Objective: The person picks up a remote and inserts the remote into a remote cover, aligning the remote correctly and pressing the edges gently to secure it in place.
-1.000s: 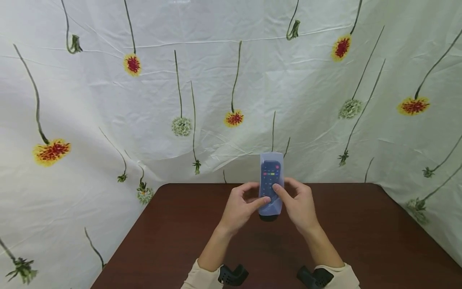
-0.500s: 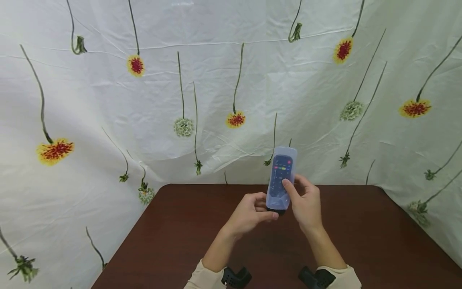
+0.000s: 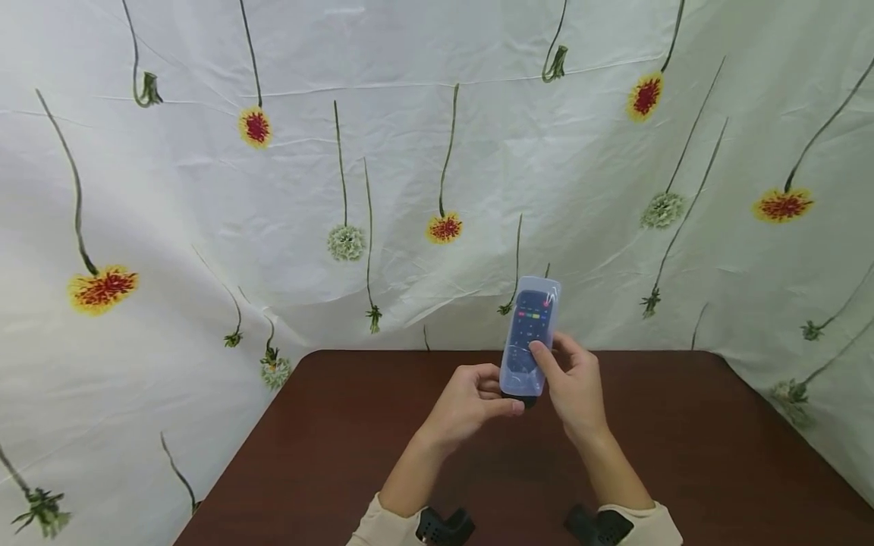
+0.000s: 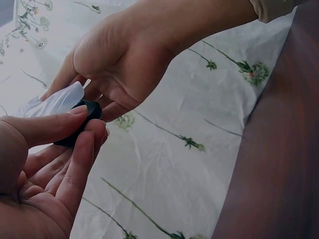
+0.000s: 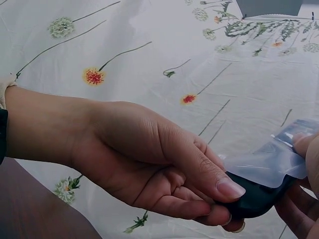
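A dark remote control [image 3: 531, 324] with coloured buttons sits inside a translucent plastic cover [image 3: 508, 375], tilted, its top leaning to the right. Its black lower end [image 5: 256, 200] sticks out of the cover's bottom opening. My left hand [image 3: 464, 406] pinches that bare end between thumb and fingers, as the left wrist view shows from the side. On the right edge of the cover, my right hand [image 3: 579, 387] grips it with the thumb pressed on the front over the lower buttons. The right hand's other fingers are mostly hidden behind the remote.
Below the hands stretches a dark reddish-brown tabletop [image 3: 355, 455] with rounded far corners. A white cloth [image 3: 287, 189] printed with flowers hangs behind and beside it. Black wrist bands [image 3: 444, 525] sit at the beige sleeves.
My left hand has slid from the cover's front down to the remote's bare lower end. The remote has moved up and right and tilted. Over the last half second it has barely shifted.
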A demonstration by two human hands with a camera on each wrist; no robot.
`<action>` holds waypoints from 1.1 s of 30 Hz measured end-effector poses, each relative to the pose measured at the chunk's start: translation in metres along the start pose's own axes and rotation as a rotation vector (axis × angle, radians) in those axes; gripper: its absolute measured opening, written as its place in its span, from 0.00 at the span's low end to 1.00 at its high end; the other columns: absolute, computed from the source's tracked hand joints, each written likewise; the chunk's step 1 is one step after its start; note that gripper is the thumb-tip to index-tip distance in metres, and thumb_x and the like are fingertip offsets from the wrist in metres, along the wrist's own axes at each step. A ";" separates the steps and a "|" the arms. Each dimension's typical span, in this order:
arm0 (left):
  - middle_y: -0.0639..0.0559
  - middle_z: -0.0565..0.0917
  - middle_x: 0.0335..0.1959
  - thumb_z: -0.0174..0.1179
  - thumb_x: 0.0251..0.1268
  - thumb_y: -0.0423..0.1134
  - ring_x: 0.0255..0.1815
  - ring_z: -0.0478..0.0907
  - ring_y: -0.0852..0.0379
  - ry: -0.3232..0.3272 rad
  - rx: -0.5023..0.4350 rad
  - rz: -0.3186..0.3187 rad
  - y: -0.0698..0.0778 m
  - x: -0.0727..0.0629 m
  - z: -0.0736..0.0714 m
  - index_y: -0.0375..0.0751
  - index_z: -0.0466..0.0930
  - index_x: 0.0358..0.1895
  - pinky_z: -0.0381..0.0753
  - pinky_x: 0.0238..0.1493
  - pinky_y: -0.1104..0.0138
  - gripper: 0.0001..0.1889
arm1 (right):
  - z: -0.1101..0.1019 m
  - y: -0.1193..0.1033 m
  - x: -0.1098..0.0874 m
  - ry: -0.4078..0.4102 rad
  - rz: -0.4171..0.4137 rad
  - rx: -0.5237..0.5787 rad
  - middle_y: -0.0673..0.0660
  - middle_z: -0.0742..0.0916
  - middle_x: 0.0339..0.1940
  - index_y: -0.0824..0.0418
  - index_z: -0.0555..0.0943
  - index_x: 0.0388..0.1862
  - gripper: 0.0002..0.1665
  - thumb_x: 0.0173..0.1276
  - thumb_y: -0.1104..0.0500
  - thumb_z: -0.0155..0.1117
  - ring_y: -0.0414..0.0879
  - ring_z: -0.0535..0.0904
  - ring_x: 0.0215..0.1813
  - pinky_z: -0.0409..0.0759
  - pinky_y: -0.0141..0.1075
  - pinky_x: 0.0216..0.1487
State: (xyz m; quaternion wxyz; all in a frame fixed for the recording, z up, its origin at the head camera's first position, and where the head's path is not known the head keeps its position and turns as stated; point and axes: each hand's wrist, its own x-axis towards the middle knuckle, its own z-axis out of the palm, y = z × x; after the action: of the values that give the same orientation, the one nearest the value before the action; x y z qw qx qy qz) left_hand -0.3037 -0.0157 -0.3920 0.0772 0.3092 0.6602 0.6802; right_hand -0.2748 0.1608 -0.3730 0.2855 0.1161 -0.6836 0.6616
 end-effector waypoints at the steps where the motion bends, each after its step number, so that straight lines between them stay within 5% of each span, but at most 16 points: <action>1: 0.41 0.89 0.37 0.72 0.57 0.22 0.38 0.89 0.50 0.002 0.000 -0.001 0.000 -0.001 -0.001 0.24 0.83 0.48 0.87 0.43 0.59 0.16 | 0.001 0.000 -0.001 -0.008 0.006 -0.002 0.65 0.86 0.48 0.71 0.82 0.59 0.17 0.78 0.60 0.65 0.48 0.84 0.43 0.84 0.33 0.41; 25: 0.41 0.89 0.35 0.72 0.58 0.23 0.36 0.89 0.51 -0.036 0.018 0.000 0.000 -0.001 -0.008 0.23 0.82 0.48 0.88 0.39 0.58 0.15 | 0.005 0.008 0.000 -0.036 0.000 -0.022 0.64 0.87 0.44 0.71 0.83 0.58 0.17 0.77 0.62 0.65 0.52 0.83 0.41 0.84 0.34 0.37; 33: 0.47 0.87 0.48 0.78 0.57 0.33 0.44 0.87 0.49 -0.005 0.123 -0.004 0.000 -0.002 -0.016 0.35 0.82 0.59 0.85 0.44 0.61 0.25 | 0.002 0.006 0.000 -0.060 -0.018 -0.049 0.63 0.87 0.42 0.70 0.84 0.56 0.15 0.77 0.61 0.66 0.50 0.83 0.42 0.83 0.33 0.40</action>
State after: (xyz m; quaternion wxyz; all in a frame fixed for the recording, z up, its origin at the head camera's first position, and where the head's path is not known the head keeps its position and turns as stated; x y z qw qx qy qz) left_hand -0.3103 -0.0308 -0.3920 0.0609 0.3139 0.7012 0.6372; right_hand -0.2786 0.1597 -0.3781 0.2733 0.1351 -0.7067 0.6384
